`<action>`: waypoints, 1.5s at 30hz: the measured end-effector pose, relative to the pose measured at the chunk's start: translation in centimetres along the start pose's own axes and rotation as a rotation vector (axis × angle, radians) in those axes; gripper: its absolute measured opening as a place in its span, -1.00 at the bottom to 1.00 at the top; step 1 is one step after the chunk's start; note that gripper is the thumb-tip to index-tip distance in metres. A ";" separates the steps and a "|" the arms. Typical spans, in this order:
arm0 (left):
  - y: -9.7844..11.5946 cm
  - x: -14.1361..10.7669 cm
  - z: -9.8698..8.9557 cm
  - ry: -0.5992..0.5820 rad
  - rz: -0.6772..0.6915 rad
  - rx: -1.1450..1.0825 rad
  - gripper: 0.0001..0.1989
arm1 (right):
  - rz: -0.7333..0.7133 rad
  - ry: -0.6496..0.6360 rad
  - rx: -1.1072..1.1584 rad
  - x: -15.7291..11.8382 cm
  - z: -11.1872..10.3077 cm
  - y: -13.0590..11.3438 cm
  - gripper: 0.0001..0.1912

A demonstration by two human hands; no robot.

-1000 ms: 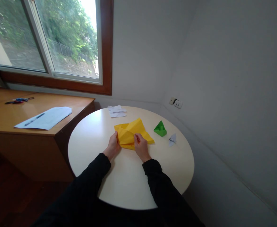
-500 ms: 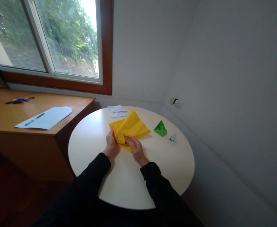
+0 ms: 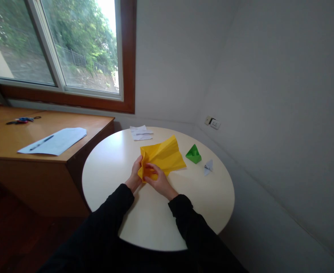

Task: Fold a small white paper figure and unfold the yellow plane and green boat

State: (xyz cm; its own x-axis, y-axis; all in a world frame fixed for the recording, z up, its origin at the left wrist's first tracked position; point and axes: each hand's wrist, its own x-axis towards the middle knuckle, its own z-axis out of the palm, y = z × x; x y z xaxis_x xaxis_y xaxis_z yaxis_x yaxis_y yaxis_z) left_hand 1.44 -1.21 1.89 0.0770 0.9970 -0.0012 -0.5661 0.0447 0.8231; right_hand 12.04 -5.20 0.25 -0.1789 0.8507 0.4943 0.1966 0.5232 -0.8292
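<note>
A creased sheet of yellow paper (image 3: 165, 153), partly folded at its left end, is held just over the round white table (image 3: 152, 220). My left hand (image 3: 135, 175) grips that folded left end from the outer side, and the paper hides some of its fingertips. With thumb and fingers curved, my right hand (image 3: 159, 181) pinches the paper's folded edge from the right. The far part of the sheet fans out toward the right, its creases showing. To the right of it stands a folded green paper boat (image 3: 194, 154), with a small folded white paper piece (image 3: 208, 167) beside it.
White paper scraps (image 3: 141, 133) lie at the table's far edge. On the wooden desk (image 3: 98, 121) at left are white sheets (image 3: 66, 140), a pen (image 3: 41, 143) and dark-handled tools (image 3: 21, 120), possibly scissors. A wall with a socket (image 3: 215, 124) borders the table at right.
The yellow paper has turned, its left end now more upright and its far part lower and further right. My right hand has shifted slightly left, onto the folded edge.
</note>
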 end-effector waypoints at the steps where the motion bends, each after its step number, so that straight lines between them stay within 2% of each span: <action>1: 0.2 -0.2 0.2 -0.052 -0.076 -0.053 -0.62 | -0.017 0.002 -0.028 0.0 0.0 0.0 -0.50; 4: 0.8 -0.8 0.6 -0.196 -0.235 -0.197 -0.56 | -0.059 -0.032 -0.111 -0.1 -0.2 0.2 -0.37; 8: 0.9 -1.0 0.6 -0.270 -0.342 -0.269 -0.49 | -0.044 -0.097 -0.228 0.0 -0.4 0.7 -0.29; 14: 1.0 -1.1 0.6 -0.301 -0.337 -0.198 -0.54 | 0.012 -0.091 -0.320 0.4 -0.7 1.8 -0.25; 18: 1.8 -1.2 0.3 -0.312 -0.340 -0.112 -0.67 | 0.040 -0.078 -0.390 0.6 -1.0 2.2 -0.23; 21: 2.2 -0.8 -0.4 -0.284 -0.386 -0.070 -0.70 | 0.068 -0.077 -0.410 0.6 -1.1 2.5 -0.18; 23: 2.2 -0.4 -0.9 -0.219 -0.427 -0.057 -0.71 | 0.077 -0.089 -0.410 0.5 -1.1 2.7 -0.14; 27: 2.3 0.4 -1.6 -0.115 -0.419 -0.086 -0.70 | 0.044 -0.068 -0.433 0.5 -1.2 2.7 -0.13; 36: 2.8 0.9 -2.2 -0.095 -0.386 -0.243 -0.55 | -0.020 0.075 -0.436 0.6 -1.3 2.4 -0.32; 45: 2.9 1.4 -2.7 -0.017 -0.336 -0.329 -0.52 | 0.064 0.133 -0.338 0.7 -1.0 3.6 -0.36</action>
State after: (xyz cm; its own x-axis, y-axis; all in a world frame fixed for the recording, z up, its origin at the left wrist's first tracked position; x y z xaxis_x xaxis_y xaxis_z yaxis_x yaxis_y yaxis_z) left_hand -2.34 0.51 2.72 0.3125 0.9229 -0.2248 -0.7376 0.3849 0.5548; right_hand 13.63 -2.63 -2.14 -0.0334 0.8701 0.4917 0.5146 0.4368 -0.7379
